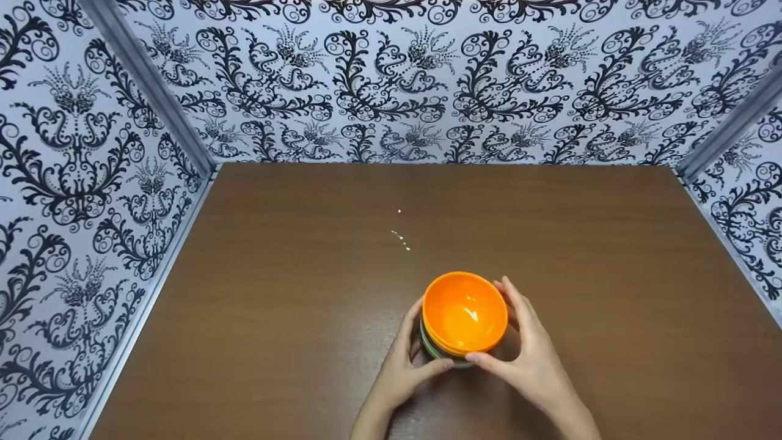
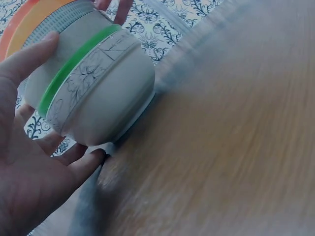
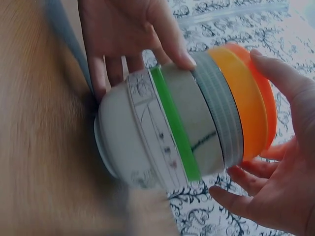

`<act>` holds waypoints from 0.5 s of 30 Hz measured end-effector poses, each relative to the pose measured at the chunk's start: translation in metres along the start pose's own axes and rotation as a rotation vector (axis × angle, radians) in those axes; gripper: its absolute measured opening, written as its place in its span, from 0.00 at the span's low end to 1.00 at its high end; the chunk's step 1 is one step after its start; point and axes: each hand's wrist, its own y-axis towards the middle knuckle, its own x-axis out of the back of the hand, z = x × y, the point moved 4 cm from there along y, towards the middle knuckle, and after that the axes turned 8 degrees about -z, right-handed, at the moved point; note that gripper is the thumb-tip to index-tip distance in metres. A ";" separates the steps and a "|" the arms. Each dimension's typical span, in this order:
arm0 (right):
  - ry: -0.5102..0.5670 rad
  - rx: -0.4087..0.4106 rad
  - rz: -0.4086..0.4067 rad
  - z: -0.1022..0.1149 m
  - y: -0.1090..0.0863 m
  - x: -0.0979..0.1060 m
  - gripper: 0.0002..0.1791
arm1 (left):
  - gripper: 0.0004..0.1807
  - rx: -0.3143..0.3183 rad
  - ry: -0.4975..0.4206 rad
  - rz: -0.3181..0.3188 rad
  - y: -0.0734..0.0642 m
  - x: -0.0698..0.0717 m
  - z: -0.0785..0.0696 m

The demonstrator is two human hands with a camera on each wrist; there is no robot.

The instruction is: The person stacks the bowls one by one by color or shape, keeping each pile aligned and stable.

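Both hands hold a nested stack of bowls upright between them. An orange bowl, its inside facing the head camera, tops the stack. Below it come a yellow-orange bowl, a bowl with a grey-green patterned band, and a white bowl with a bright green rim at the bottom. My left hand curves round the left side, thumb across the front on the lower bowls. Higher up, my right hand grips the right side, thumb at the orange bowl's near edge and fingers behind. The stack's base is close over the tabletop.
The brown wooden table spreads around the stack. Small bright specks show on its surface beyond the bowls. Patterned white-and-black walls with grey corner posts bound the table at the back and both sides.
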 end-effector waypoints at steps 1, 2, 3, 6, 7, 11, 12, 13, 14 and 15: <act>0.022 0.003 -0.003 -0.001 -0.001 0.001 0.64 | 0.54 -0.003 0.015 -0.003 -0.001 0.001 -0.002; 0.040 0.003 -0.004 -0.002 -0.002 0.002 0.63 | 0.55 -0.007 0.028 -0.008 -0.002 0.002 -0.004; 0.058 0.000 -0.005 -0.004 -0.002 0.003 0.62 | 0.56 -0.009 0.037 -0.015 -0.003 0.002 -0.007; 0.093 -0.010 -0.006 -0.007 -0.004 0.004 0.60 | 0.55 -0.031 0.040 -0.038 -0.003 0.003 -0.015; 0.099 -0.018 -0.006 -0.008 -0.005 0.004 0.59 | 0.54 -0.039 0.037 -0.045 -0.003 0.002 -0.018; 0.091 -0.064 0.001 -0.010 -0.007 0.003 0.55 | 0.49 -0.073 0.063 -0.072 -0.001 0.000 -0.025; 0.086 -0.076 0.003 -0.011 -0.007 0.003 0.54 | 0.48 -0.076 0.075 -0.081 -0.001 -0.001 -0.026; 0.081 -0.086 0.005 -0.011 -0.007 0.003 0.53 | 0.47 -0.083 0.089 -0.089 0.000 -0.001 -0.027; 0.076 -0.095 0.006 -0.011 -0.007 0.003 0.52 | 0.47 -0.087 0.103 -0.096 0.000 -0.002 -0.027; 0.073 -0.102 0.006 -0.011 -0.008 0.003 0.52 | 0.46 -0.088 0.118 -0.105 0.000 -0.002 -0.027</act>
